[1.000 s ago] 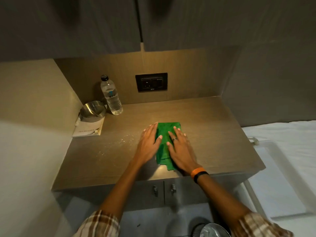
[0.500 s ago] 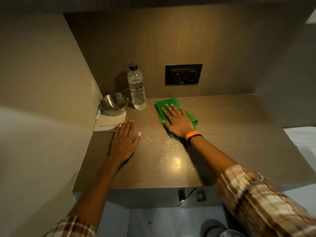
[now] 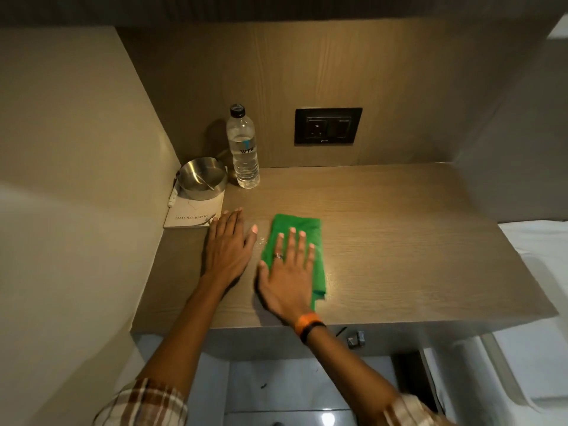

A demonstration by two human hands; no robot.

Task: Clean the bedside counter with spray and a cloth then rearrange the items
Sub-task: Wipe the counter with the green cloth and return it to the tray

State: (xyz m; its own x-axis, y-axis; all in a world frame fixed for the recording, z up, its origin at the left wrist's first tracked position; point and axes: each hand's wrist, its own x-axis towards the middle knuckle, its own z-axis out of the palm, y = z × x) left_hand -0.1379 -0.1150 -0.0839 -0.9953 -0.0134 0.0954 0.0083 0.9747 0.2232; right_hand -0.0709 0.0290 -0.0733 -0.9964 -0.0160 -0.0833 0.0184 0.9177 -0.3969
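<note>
A folded green cloth [image 3: 310,232] lies flat on the wooden bedside counter [image 3: 399,241], left of its middle. My right hand [image 3: 287,272] presses down on the cloth with fingers spread. My left hand [image 3: 229,244] rests flat on the bare counter just left of the cloth, holding nothing. Small wet spray droplets glisten on the wood around the cloth. No spray bottle is in view.
In the back left corner stand a clear water bottle [image 3: 243,149] and a steel bowl [image 3: 203,178] on a white booklet [image 3: 193,215]. A black wall socket [image 3: 327,126] sits on the back panel. A white bed [image 3: 534,250] borders the counter's right side.
My right hand has dragged the cloth from the back of the counter, near the bottle, toward the front edge. My left hand has stayed flat in roughly the same place.
</note>
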